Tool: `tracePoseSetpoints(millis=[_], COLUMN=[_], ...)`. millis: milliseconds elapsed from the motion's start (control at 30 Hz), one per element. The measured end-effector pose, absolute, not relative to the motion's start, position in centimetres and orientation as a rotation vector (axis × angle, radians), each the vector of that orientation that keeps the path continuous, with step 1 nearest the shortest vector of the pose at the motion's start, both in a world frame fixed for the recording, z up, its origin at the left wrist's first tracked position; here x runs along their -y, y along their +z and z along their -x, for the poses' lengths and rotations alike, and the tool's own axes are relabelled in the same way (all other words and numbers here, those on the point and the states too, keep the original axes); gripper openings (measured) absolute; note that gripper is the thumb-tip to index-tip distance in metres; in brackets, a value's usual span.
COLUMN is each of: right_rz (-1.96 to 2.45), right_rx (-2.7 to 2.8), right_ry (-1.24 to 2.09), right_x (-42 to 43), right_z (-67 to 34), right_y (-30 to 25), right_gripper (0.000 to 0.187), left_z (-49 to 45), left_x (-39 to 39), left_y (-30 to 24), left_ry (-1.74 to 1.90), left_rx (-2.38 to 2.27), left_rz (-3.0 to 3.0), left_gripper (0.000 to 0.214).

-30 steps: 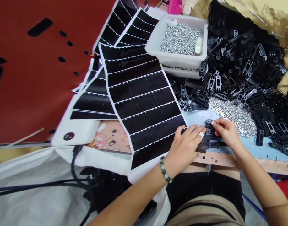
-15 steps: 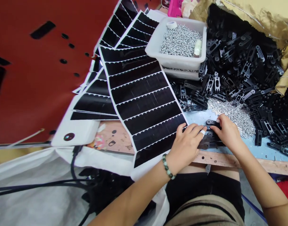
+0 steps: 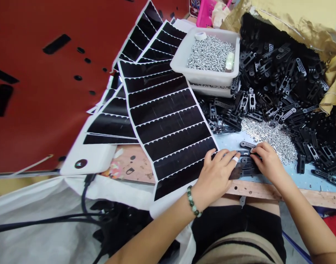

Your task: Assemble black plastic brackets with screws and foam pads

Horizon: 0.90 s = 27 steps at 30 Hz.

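Observation:
My left hand [image 3: 216, 174], with a white band around one finger, bends its fingertips down onto the near end of a black plastic part [image 3: 244, 153]. Its thumb is hidden below. Facing it, my right hand [image 3: 268, 161] is closed in a pinch of thumb and forefinger over the part's right side; what lies between the fingertips is too small to make out. A black perforated bracket [image 3: 247, 145] lies just beyond, close to the right fingertips. Beneath both hands sits a dark block [image 3: 236, 171] with more black parts [image 3: 250, 168] beside it.
Black sticker sheets [image 3: 173, 124] overlap at the left. Behind them stands a white tub [image 3: 178, 62] of screws. A pile of black brackets [image 3: 283, 73] fills the right, with loose small metal hardware [image 3: 274, 141] before it. A red panel [image 3: 47, 110] rises at far left.
My right fingers have drawn back from the perforated bracket and lowered slightly, now pinching nearer the dark block. My left hand keeps nearly the same place. The whole view has shifted a little.

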State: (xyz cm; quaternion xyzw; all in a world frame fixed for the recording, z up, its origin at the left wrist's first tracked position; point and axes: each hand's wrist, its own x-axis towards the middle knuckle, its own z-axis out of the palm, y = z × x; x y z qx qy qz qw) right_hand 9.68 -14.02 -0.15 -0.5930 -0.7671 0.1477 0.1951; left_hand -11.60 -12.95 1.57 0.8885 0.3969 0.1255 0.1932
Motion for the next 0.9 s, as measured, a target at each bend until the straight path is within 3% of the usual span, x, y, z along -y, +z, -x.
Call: tracePoseSetpoints(millis=[367,633,900], right_rz=[1.775,1.819,1.755], right_rx=[2.553,2.655,2.156], right_ry=[0.194,0.454,0.837], right_x=[12.5,10.4,11.9], right_z=[-8.7,-8.8,-9.2], right_y=[1.4,2.3,2.4], right_gripper=[0.015,0.011,0.006], left_z=[11.4,11.2,11.0], left_x=[13.1,13.4,13.7], left_y=[1.6,1.3,1.1], left_ry=[0.313,0.307,0.326], left_rx=[-1.131,-1.155,-1.173], left_rz=[-2.559,-2.591,-2.608], left_gripper=[0.053,0.049,0.049])
